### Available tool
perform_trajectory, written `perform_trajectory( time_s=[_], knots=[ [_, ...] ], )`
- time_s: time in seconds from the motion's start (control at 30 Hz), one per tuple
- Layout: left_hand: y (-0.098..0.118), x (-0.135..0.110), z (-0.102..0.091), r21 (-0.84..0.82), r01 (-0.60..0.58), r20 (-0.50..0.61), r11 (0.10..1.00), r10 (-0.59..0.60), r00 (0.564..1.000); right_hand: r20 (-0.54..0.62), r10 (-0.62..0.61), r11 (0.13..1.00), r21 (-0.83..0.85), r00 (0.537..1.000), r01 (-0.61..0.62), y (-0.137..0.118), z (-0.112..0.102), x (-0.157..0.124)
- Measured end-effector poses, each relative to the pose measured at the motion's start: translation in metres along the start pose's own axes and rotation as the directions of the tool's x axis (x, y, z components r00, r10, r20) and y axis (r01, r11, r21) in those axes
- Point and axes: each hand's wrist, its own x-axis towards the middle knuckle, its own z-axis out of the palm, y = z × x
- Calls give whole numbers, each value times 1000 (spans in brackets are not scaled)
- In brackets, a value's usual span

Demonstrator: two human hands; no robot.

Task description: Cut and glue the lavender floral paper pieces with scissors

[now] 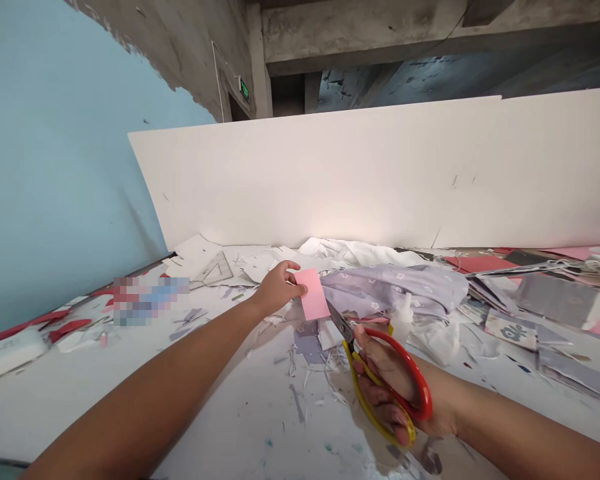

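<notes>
My left hand pinches a small pink rectangle of paper by its left edge, holding it just above the white table. My right hand grips a pair of scissors with red and yellow handles, fingers through the loops. The scissor blades point up and left, their tips touching the lower right edge of the pink paper. Both forearms reach in from the bottom of the view.
Lilac patterned fabric lies bunched right of the pink paper, with white cloth behind. Paper scraps, grey and pink offcuts and a clear set square litter the table. A tall white board stands along the back; a blue wall is at left.
</notes>
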Motion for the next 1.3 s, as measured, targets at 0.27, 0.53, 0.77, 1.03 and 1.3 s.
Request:
perform_trajectory(
  time_s=[0.27, 0.53, 0.77, 1.03, 1.3],
  knots=[
    [-10, -2, 2, -16, 64, -106, 998, -65, 992, 25, 18, 999, 26, 1000, -18, 1, -4, 5],
    [-15, -3, 4, -124, 141, -106, 982, -154, 982, 39, 34, 999, 39, 999, -35, 4, -7, 7],
    [-20, -5, 4, -135, 185, -89, 973, -197, 976, 38, 45, 998, 44, 998, -46, 3, -7, 8],
    [-22, -2, 4, -79, 159, -112, 984, -167, 980, 25, 38, 998, 46, 999, -39, 3, -5, 6],
    [-23, -3, -25, 125, 173, -278, 977, -133, 951, 34, 40, 998, 56, 999, -42, 2, -2, 2]
  ],
)
